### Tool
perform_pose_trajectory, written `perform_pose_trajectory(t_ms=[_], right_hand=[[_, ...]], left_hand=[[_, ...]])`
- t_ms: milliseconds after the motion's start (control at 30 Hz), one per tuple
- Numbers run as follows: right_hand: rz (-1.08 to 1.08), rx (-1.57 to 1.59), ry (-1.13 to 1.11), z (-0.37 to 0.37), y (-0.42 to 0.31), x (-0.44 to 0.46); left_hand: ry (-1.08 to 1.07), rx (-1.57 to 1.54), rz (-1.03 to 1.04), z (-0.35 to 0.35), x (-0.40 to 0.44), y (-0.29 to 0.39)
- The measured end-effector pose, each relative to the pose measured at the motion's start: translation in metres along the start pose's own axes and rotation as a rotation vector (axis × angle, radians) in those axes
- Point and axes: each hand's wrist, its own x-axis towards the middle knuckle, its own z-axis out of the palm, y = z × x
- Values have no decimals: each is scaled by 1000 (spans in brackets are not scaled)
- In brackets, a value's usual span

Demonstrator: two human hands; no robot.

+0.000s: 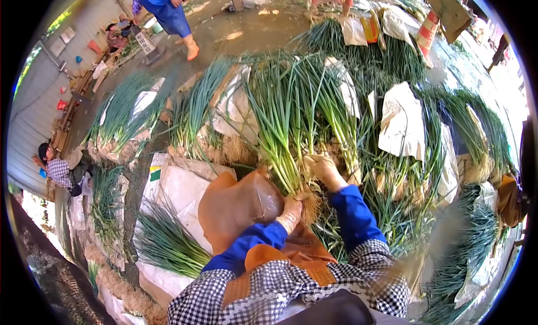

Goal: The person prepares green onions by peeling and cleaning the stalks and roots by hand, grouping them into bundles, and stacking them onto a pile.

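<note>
My left hand (290, 212) is wrapped round the lower end of a bunch of green onions (280, 157). Their white stalks and pale, stringy roots (310, 206) show beside the hand, while the long green leaves fan away from me. Just right of that bunch, my right hand (323, 170) is closed, fingers curled toward the stalks. What it pinches is hidden. Under my left forearm, a brown apron (238, 202) covers my lap. More green onions (339, 120) lie directly beyond my right hand, roots toward me.
Bundles of green onions (126, 109) lie in rows around me, some with white sacks (402, 120) over them. A loose pile (171, 241) rests on sacking at my left. One person in blue (165, 14) stands ahead; another sits far left (61, 171). A red-and-white post (428, 32) stands upper right.
</note>
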Motion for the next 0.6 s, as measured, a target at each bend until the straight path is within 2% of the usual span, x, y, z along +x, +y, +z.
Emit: perform_pose_trajectory(t_ms=[67,100,167,200,233,300,333,400,433,467,533,600], right_hand=[[-685,-353,-155,65,81,44],[-449,-152,-390,44,58,45],[-428,-15,-455,26,46,40],[-750,181,20,31,36,35],[-473,410,-53,29,26,24],[292,702,-230,33,23,16],[309,658,-132,36,22,11],[0,387,145,55,37,-1],[228,732,-9,37,14,-14],[513,1045,-89,17,-13,-27],[357,841,-385,-36,-35,-61],[298,737,-371,-88,-47,-101]], left_hand=[[41,98,72,-9,11,-13],[33,49,23,-11,11,-11],[-20,-150,-105,-6,3,2],[-27,-211,-164,-16,13,-4],[-42,-245,-201,-11,6,3],[-50,-290,-232,-8,0,8],[-39,-302,-247,0,-6,14],[-96,-286,-292,7,-14,25],[-33,-313,-238,-1,-4,10],[-7,-333,-269,-10,6,1],[-33,-375,-189,-12,17,-4],[1,-259,-117,-18,18,-1]])
